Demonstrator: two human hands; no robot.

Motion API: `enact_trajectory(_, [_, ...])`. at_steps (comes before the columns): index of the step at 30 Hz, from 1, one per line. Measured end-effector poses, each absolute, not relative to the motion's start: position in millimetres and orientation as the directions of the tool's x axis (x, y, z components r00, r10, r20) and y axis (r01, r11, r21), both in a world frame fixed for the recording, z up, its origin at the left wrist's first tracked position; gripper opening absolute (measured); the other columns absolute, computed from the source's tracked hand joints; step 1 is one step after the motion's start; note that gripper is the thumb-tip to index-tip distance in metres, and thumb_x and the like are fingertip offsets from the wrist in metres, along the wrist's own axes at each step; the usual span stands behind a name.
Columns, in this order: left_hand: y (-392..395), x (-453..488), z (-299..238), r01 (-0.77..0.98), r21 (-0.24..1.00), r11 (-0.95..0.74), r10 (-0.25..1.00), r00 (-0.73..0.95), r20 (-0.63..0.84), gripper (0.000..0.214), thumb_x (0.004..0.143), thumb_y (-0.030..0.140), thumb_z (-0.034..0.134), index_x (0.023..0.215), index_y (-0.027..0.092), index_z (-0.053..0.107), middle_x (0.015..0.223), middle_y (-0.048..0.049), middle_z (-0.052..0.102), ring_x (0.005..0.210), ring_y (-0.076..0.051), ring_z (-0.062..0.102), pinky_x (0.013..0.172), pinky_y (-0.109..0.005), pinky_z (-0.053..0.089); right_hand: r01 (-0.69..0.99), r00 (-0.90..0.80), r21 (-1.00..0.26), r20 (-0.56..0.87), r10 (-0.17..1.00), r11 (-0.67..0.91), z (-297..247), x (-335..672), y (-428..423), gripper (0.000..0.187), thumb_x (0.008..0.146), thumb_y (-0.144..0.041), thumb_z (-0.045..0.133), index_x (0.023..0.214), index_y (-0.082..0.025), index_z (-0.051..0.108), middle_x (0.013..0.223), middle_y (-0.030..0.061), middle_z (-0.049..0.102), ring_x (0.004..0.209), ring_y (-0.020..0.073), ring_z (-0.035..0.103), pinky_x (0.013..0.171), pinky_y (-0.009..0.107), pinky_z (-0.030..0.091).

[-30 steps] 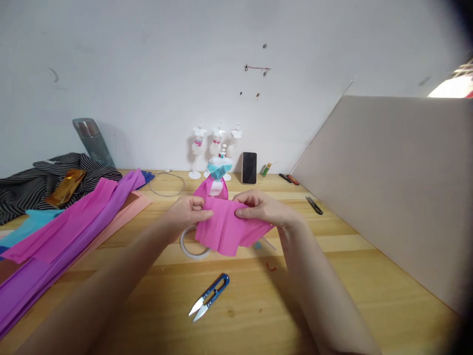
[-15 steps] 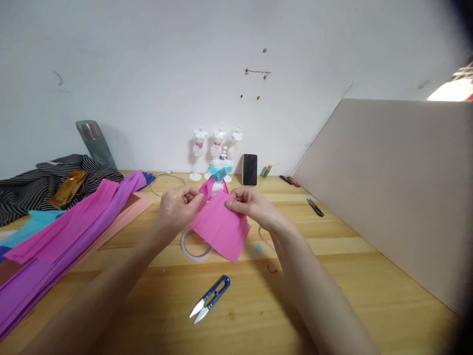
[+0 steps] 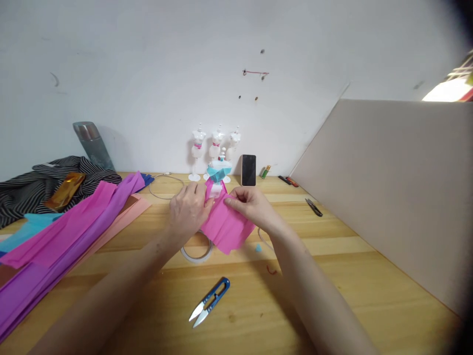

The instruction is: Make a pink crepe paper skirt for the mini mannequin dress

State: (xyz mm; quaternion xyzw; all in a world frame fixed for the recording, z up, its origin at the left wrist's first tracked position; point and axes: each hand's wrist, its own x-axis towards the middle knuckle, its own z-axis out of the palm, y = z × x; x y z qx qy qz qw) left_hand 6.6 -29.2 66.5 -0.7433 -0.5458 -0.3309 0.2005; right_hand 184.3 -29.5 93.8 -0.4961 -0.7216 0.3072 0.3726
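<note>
The right hand (image 3: 251, 204) has its grip pinched on a pink sheet (image 3: 229, 229). The left hand (image 3: 188, 206) is at the small mannequin (image 3: 215, 191); whether its grip is closed cannot be told.

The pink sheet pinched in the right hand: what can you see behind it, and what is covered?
Behind the pink sheet, the front dress form shows above it, wearing a turquoise wrap. The form's lower part is covered and cannot be seen.
</note>
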Motion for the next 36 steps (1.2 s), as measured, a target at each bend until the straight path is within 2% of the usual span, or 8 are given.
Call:
enact_trajectory(5, [-26, 9, 76, 0.947, 0.006, -0.322, 0.688, 0.230, 0.688, 0.019, 0.087, 0.035, 0.051, 0.084, 0.018, 0.059, 0.085, -0.0090, 0.062, 0.079, -0.024, 0.060, 0.055, -0.032, 0.030, 0.513, -0.244, -0.787, 0.249, 0.937, 0.342, 96, 185, -30, 0.029, 0.073, -0.038, 0.057, 0.055, -0.018, 0.047, 0.054, -0.0025, 0.041, 0.053, 0.0097, 0.035, 0.049, 0.025, 0.024])
enact_trajectory(12, [-21, 6, 74, 0.954, 0.018, -0.298, 0.693, 0.203, 0.692, 0.015, 0.086, 0.022, 0.047, 0.080, 0.017, 0.060, 0.083, -0.0089, 0.062, 0.080, -0.024, 0.060, 0.053, -0.031, 0.028, 0.537, -0.249, -0.760, 0.272, 0.930, 0.366, 96, 184, -31, 0.028, 0.074, -0.037, 0.055, 0.056, -0.018, 0.047, 0.056, -0.0020, 0.039, 0.055, 0.0108, 0.037, 0.051, 0.025, 0.024])
enact_trajectory(18, [-22, 9, 72, 0.950, -0.049, -0.307, 0.623, 0.239, 0.745, 0.017, 0.089, 0.025, 0.045, 0.084, 0.018, 0.060, 0.085, -0.0086, 0.061, 0.079, -0.022, 0.058, 0.056, -0.032, 0.032, 0.521, -0.278, -0.755, 0.290, 0.916, 0.398, 95, 182, -31, 0.029, 0.075, -0.036, 0.054, 0.054, -0.018, 0.046, 0.055, -0.0024, 0.037, 0.055, 0.0104, 0.035, 0.051, 0.026, 0.023])
enact_trajectory(23, [-19, 9, 71, 0.932, -0.088, -0.351, 0.568, 0.286, 0.772, 0.020, 0.089, 0.019, 0.043, 0.079, 0.018, 0.060, 0.087, -0.0089, 0.063, 0.081, -0.021, 0.058, 0.063, -0.032, 0.036, 0.510, -0.264, -0.756, 0.317, 0.911, 0.411, 93, 182, -30, 0.026, 0.076, -0.034, 0.055, 0.057, -0.017, 0.050, 0.057, -0.0014, 0.041, 0.057, 0.0112, 0.037, 0.051, 0.025, 0.026])
enact_trajectory(26, [-17, 10, 72, 0.928, -0.030, -0.372, 0.568, 0.253, 0.783, 0.019, 0.088, 0.016, 0.044, 0.077, 0.018, 0.060, 0.087, -0.0086, 0.064, 0.083, -0.021, 0.059, 0.064, -0.031, 0.037, 0.496, -0.244, -0.757, 0.350, 0.905, 0.426, 92, 181, -30, 0.023, 0.076, -0.033, 0.055, 0.060, -0.017, 0.053, 0.059, -0.0004, 0.045, 0.060, 0.0124, 0.040, 0.053, 0.025, 0.029])
enact_trajectory(33, [-19, 12, 74, 0.895, 0.196, -0.402, 0.657, 0.133, 0.742, 0.015, 0.085, 0.019, 0.047, 0.077, 0.019, 0.060, 0.085, -0.0054, 0.065, 0.080, -0.018, 0.059, 0.060, -0.028, 0.035, 0.483, -0.196, -0.749, 0.411, 0.890, 0.453, 90, 176, -27, 0.018, 0.076, -0.030, 0.055, 0.064, -0.017, 0.057, 0.061, 0.0002, 0.050, 0.061, 0.0137, 0.043, 0.058, 0.027, 0.034])
enact_trajectory(36, [-21, 11, 78, 0.847, 0.299, -0.439, 0.681, 0.097, 0.726, 0.013, 0.083, 0.020, 0.049, 0.075, 0.019, 0.059, 0.084, -0.0046, 0.064, 0.077, -0.017, 0.058, 0.061, -0.027, 0.036, 0.446, -0.227, -0.757, 0.421, 0.878, 0.478, 91, 176, -27, 0.017, 0.077, -0.030, 0.055, 0.066, -0.017, 0.059, 0.064, 0.0009, 0.054, 0.063, 0.0141, 0.046, 0.061, 0.027, 0.036])
